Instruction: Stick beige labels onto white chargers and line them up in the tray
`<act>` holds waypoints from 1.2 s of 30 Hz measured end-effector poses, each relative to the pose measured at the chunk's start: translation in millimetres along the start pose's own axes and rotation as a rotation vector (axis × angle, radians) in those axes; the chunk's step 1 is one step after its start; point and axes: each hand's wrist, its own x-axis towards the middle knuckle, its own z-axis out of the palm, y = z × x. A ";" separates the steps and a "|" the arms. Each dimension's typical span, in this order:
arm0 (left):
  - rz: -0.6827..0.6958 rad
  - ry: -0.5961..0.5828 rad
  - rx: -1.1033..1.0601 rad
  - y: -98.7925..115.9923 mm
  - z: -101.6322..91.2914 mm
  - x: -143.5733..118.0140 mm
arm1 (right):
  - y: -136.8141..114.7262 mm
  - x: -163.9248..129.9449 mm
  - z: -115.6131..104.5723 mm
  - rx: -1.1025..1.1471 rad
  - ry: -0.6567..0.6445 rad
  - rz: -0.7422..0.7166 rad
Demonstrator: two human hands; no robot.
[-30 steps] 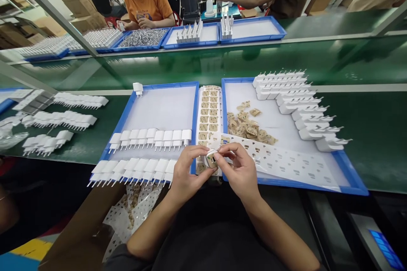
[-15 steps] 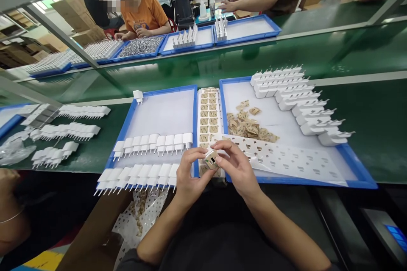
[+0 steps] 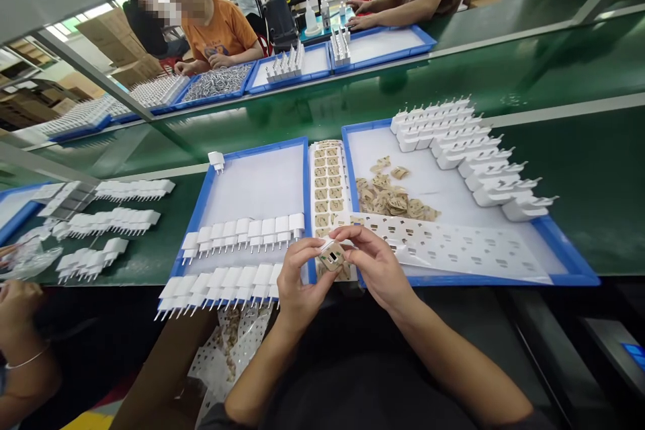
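Note:
Both hands hold one small white charger plug point(image 3: 332, 257) with a tan sticker on its face, just above the near edge of the bench. My left hand point(image 3: 298, 282) grips it from the left, and my right hand point(image 3: 379, 266) pinches it from the right with thumb and fingers. Behind it lies a sticker sheet point(image 3: 326, 181) with tan labels, between two blue trays. The left blue tray point(image 3: 206, 188) carries two rows of white plugs point(image 3: 244, 232). The right blue tray point(image 3: 564, 252) holds a pile of peeled tan stickers point(image 3: 390, 198), an emptied backing sheet point(image 3: 453, 248) and stacked white plugs point(image 3: 463, 148).
More white plugs point(image 3: 108, 222) lie loose on the green belt at the left. A single plug point(image 3: 217, 160) stands at the left tray's far corner. A co-worker's hand point(image 3: 17, 302) shows at the left edge. Across the belt, people work at blue trays point(image 3: 377, 47). Used backing sheets point(image 3: 226, 342) hang below the bench.
The view has shifted slightly; both hands stay on the same plug, with my right fingers pressing along its sticker face.

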 end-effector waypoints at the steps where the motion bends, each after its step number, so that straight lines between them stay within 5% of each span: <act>1: -0.036 -0.012 -0.017 0.0 -0.6 -1.3 | -1.4 0.6 -1.5 -0.044 -0.020 -0.018; 7: -0.220 -0.046 -0.033 10.3 -5.0 0.5 | -10.6 0.3 -4.2 -0.525 -0.063 -0.457; 10: -0.423 -0.032 0.019 12.3 -20.5 10.9 | -15.7 -2.4 -14.8 -0.477 -0.222 -0.581; 13: -0.559 -0.026 0.195 8.3 -45.2 21.7 | -21.8 -0.7 -42.3 -0.483 -0.033 -0.484; 15: -0.597 -0.084 0.360 5.4 -58.8 25.5 | -25.3 3.8 -66.5 -0.716 0.179 -0.355; 18: -0.596 -0.266 0.567 3.4 -64.7 24.3 | -27.8 10.7 -97.0 -1.092 0.298 -0.225; 21: -0.568 -0.429 0.742 3.0 -56.6 18.4 | -26.9 13.3 -109.4 -1.211 0.350 -0.229; 25: -0.507 -0.420 0.942 2.6 -49.2 12.3 | -24.0 13.4 -106.5 -1.204 0.330 -0.255; 31: -0.515 -0.520 0.904 1.7 -62.7 11.3 | -21.6 13.6 -106.9 -1.182 0.320 -0.278; 36: -0.532 -0.468 0.823 -3.9 -70.0 10.2 | -20.0 13.6 -108.8 -1.171 0.300 -0.288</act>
